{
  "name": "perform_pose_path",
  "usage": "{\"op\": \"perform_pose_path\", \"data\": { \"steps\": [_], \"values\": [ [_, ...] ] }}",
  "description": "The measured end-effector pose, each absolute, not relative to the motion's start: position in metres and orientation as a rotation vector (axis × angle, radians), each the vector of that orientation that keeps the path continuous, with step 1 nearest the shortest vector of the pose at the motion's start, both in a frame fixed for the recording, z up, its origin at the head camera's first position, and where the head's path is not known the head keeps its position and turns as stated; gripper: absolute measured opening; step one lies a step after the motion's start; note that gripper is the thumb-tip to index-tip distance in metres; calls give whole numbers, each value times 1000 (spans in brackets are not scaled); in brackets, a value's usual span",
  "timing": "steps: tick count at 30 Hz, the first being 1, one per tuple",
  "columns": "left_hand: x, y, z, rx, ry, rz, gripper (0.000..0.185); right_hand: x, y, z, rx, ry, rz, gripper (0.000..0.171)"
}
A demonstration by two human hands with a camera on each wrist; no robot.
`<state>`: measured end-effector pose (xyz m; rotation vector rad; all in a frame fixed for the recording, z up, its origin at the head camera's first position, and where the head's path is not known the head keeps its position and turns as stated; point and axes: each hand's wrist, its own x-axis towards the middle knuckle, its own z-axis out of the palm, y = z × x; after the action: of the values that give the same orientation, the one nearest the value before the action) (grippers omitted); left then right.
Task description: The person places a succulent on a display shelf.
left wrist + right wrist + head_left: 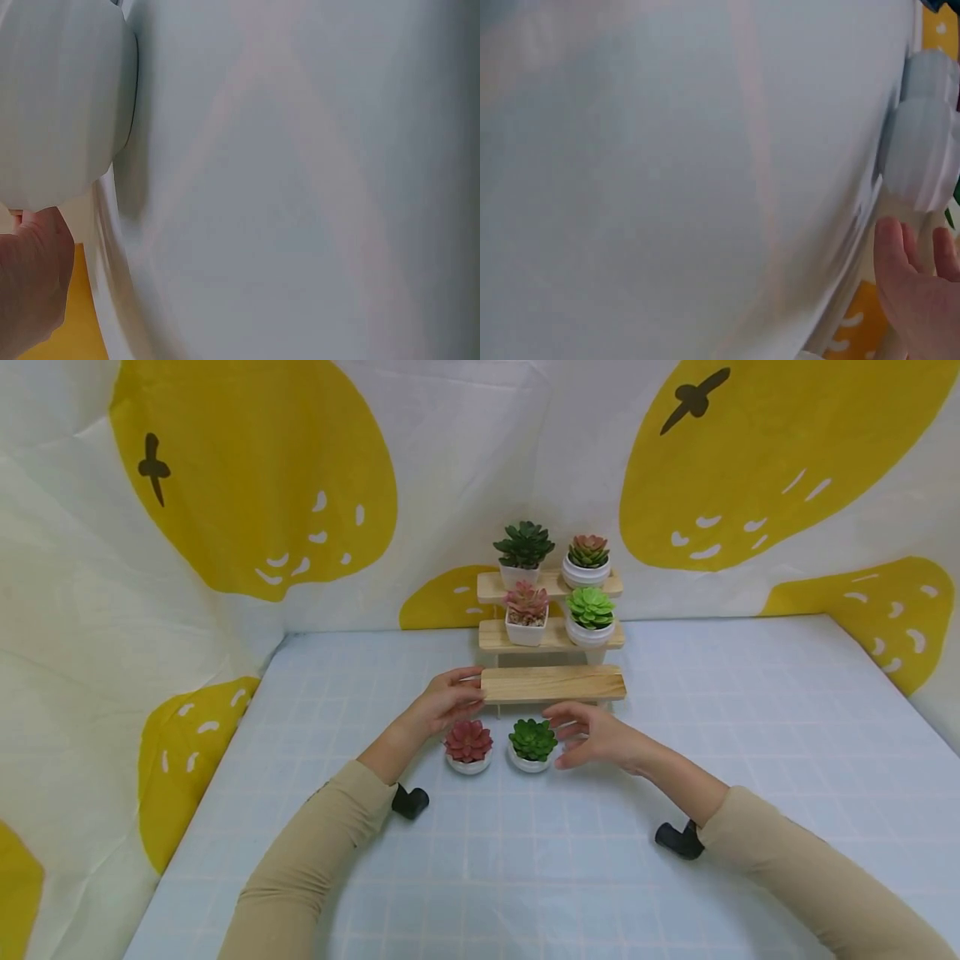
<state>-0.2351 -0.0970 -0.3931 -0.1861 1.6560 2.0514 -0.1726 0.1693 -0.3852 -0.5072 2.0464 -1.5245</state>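
Observation:
My left hand (pixel 450 697) is at the left end of the stand's lowest wooden shelf (pixel 553 685), with its fingertips right at the board's edge. Just below that hand a red potted succulent (pixel 468 743) rests on the table. Beside it is a dark green potted succulent (pixel 533 742) in a white pot. My right hand (pixel 596 737) hovers close to the right of the green plant, its fingers spread and slightly bent, holding nothing. In the right wrist view the fingers (pixel 889 247) point toward the white pots (pixel 922 150). A white pot (pixel 64 105) partly hides my left hand in the left wrist view.
Behind, the middle shelf (pixel 491 635) carries a pink succulent (pixel 527 606) and a bright green one (pixel 591 610). On the top shelf (pixel 487 587) stand a dark green succulent (pixel 525 545) and a reddish-green one (pixel 588 553). A lemon-print cloth (pixel 465 460) hangs behind the table.

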Motion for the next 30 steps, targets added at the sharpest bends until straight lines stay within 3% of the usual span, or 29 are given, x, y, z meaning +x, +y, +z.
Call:
{"op": "perform_pose_path", "data": {
  "steps": [30],
  "values": [
    [-237, -97, -396, -192, 1649, 2056, 55, -175, 149, -383, -488, 2132, -1404, 68]
  ]
}}
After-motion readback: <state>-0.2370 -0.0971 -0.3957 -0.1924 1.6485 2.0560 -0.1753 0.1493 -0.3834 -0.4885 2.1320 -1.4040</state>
